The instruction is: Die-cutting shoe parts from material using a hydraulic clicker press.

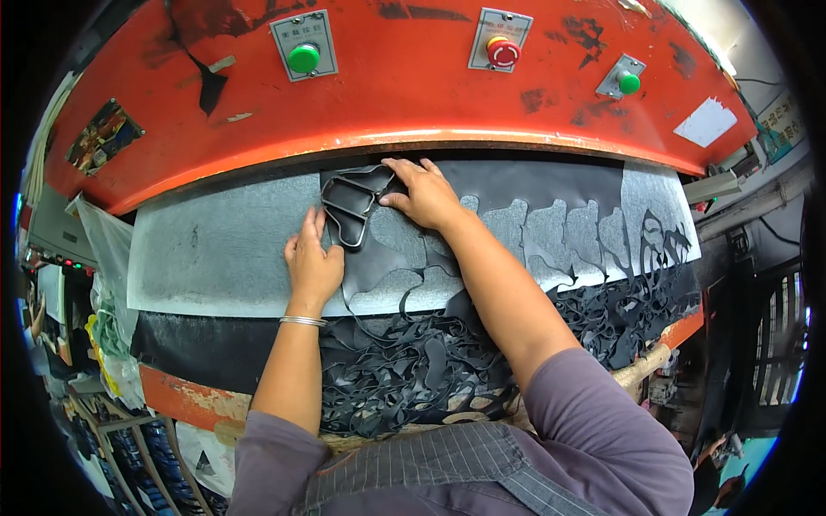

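Note:
A black-framed cutting die (351, 212) with crossbars lies at the left end of a black sheet (542, 179), on a pale grey cutting board (224, 241). My right hand (423, 194) grips the die's far right side, its fingers over the upper corner and its thumb at the edge. Against the lower left side of the die, my left hand (315, 265) has its fingertips along the frame and its thumb near the bottom tip. Right of the die, the sheet's near edge has a row of cut-out gaps, with thin strips left between them.
An orange-red press beam (387, 103) spans the far side, bearing a green button (304, 58), a red knob (502, 52) and another green button (629, 82). Tangled black offcuts (430, 370) heap along the near edge. A clear plastic bag (107, 249) hangs at left.

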{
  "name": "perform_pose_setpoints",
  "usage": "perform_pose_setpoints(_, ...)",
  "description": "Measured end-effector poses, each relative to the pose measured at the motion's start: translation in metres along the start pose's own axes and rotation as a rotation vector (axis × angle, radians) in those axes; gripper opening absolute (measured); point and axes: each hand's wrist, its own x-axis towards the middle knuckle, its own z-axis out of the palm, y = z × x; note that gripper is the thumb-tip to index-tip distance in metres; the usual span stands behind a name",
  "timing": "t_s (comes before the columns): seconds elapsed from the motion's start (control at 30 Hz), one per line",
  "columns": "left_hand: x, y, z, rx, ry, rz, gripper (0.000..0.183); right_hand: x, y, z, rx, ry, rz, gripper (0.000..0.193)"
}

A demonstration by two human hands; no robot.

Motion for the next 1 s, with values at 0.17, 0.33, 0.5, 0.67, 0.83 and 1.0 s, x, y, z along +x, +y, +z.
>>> perform_pose_setpoints(0.17, -0.006, 0.009, -0.012, -0.414, 0.047, -0.21, 0.068, -0.03, -0.016, -0.03, 0.096, 0.059, 0.14, 0.07)
perform_pose_setpoints(0.33, 0.019, 0.015, -0.045, -0.476, 0.348, 0.089, 0.034, -0.056, 0.001, -0.141, 0.369, 1.0, 0.071, 0.032)
perform_pose_setpoints(0.5, 0.018, 0.113, -0.115, -0.232, 0.825, 0.592, 0.021, -0.058, 0.039, -0.247, -0.222, 1.522, 0.153, 0.055)
perform_pose_setpoints(0.67, 0.002, 0.11, -0.125, -0.055, 0.627, 0.616, 0.028, -0.084, 0.025, -0.237, -0.326, 1.374, 0.355, 0.069)
perform_pose_setpoints(0.83, -0.089, 0.091, -0.127, -0.15, 0.323, 0.506, 0.03, -0.13, 0.016, -0.249, -0.134, 1.274, 0.245, 0.071)
perform_pose_setpoints(1.0, -0.237, 0.046, -0.101, -0.059, -0.13, 0.303, 0.03, -0.165, -0.031, -0.247, 0.341, 1.315, 0.095, 0.049)
